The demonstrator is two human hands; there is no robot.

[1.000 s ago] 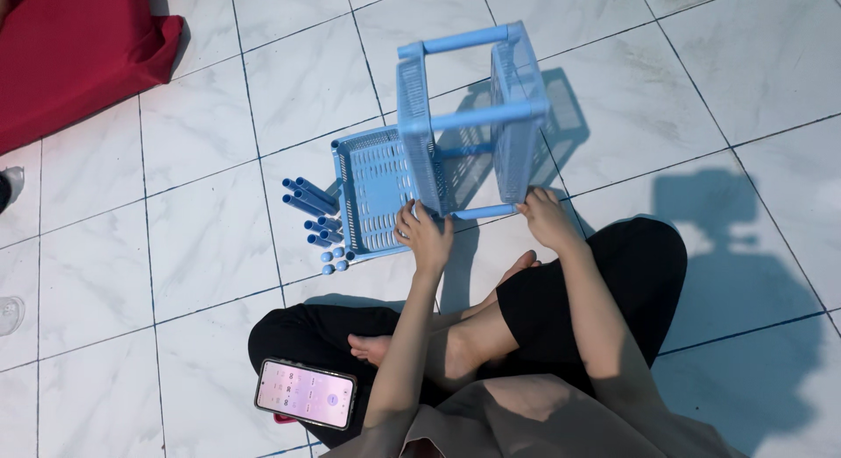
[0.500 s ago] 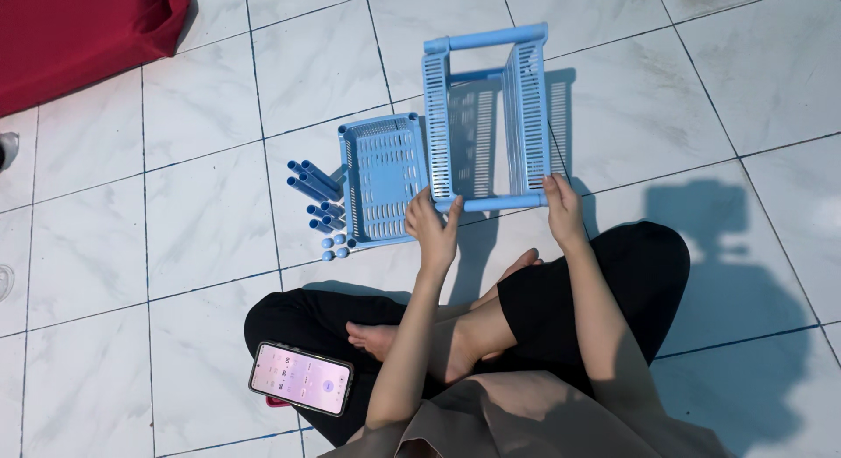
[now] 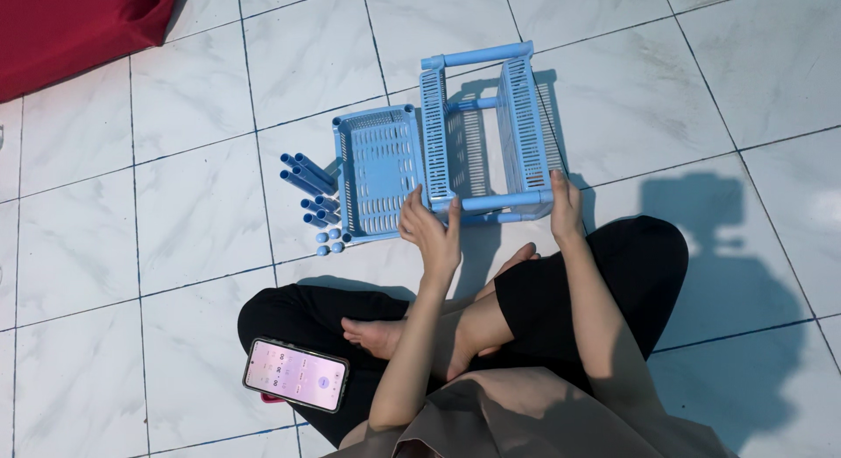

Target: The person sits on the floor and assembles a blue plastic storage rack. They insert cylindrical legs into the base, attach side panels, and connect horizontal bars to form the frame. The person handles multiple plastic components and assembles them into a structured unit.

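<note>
A: What is the setting?

B: A floor of pale marbled tiles (image 3: 193, 257) with dark grout lines, lit by hard sun; a person sits cross-legged on it, bare feet tucked in, and casts a sharp shadow to the right; a red cloth (image 3: 70, 24) fills the top left corner.

A: And the hands?

B: Both are on a light blue plastic rack (image 3: 486, 130) standing on the tiles just beyond the knees; the left hand (image 3: 431, 230) is closed around the near bottom corner by a slatted panel; the right hand (image 3: 565, 208) wraps the opposite end of the same lower tube.

A: What lies alongside?

B: A loose blue shelf tray (image 3: 378, 171) lies flat, touching the rack's left side; a bundle of blue tubes (image 3: 308, 185) and small round caps (image 3: 329, 241) sits just left of the tray; a phone (image 3: 295, 375) with a lit screen rests on the left knee.

A: Is there room to move?

B: Open tile spreads beyond the rack and to the right; the left side is crowded by parts.
</note>
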